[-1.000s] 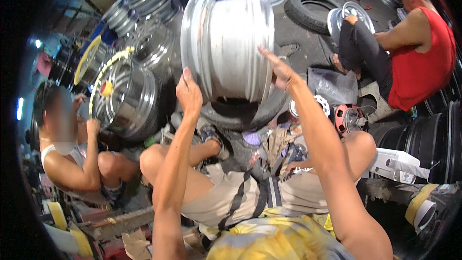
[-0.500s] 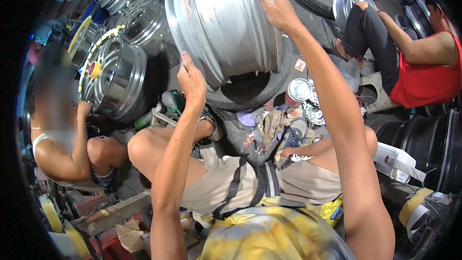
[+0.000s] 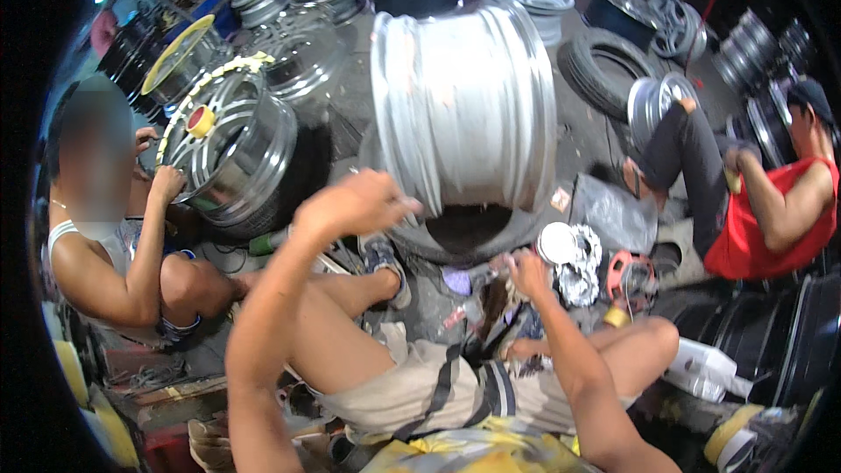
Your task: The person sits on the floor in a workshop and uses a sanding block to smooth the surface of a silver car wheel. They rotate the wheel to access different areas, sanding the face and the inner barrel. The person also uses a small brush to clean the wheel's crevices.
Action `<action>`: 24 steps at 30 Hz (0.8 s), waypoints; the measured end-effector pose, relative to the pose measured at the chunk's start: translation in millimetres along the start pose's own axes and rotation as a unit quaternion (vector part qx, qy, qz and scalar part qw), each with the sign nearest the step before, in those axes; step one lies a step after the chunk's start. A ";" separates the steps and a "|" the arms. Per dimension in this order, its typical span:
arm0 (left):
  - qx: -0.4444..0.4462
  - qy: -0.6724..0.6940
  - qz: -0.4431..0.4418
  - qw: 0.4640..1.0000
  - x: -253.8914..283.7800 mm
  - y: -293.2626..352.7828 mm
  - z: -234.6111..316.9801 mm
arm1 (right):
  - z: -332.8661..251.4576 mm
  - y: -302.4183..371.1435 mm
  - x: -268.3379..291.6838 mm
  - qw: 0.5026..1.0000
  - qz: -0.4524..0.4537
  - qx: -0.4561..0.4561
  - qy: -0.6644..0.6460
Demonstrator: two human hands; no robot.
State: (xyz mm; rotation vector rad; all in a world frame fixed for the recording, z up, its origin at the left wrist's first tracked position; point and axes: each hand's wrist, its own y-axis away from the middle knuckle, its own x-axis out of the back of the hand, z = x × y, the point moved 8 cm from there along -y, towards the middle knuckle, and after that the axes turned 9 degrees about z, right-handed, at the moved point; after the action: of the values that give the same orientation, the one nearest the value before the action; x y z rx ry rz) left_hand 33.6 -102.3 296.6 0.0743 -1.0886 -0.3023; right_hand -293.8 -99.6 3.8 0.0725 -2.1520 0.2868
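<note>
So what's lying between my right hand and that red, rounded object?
In the head view, a crumpled, silvery-white clump lies between your right hand and the red, rounded object. Its material isn't clear.

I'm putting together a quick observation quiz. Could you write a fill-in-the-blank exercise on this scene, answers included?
1. Beneath the large silver rim lies a black rubber ____.
2. The round white-topped container is nearer to the camera wearer's ____ hand.
3. The co-worker toward the picture's right edge wears a sleeveless ____ top.

Missing words: tire; right; red.
</note>
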 end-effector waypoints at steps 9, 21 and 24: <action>-0.048 -0.010 -0.074 0.996 -51.4 18.9 62.6 | 70.8 37.9 -67.3 0.970 -0.162 -0.087 0.161; -0.211 0.002 -0.038 0.977 -68.3 -33.9 120.8 | 68.9 -20.0 -1.6 0.981 -0.072 -0.033 0.177; -0.198 0.012 -0.050 0.979 -65.8 -35.2 117.5 | -1.6 -46.7 58.7 0.980 -0.115 -0.027 0.162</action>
State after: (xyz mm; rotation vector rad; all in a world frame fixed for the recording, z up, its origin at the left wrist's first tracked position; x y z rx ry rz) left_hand -105.1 -107.3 287.5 -0.2220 -0.9853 -0.6023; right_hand -318.2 -141.2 61.2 0.2267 -1.8058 0.0980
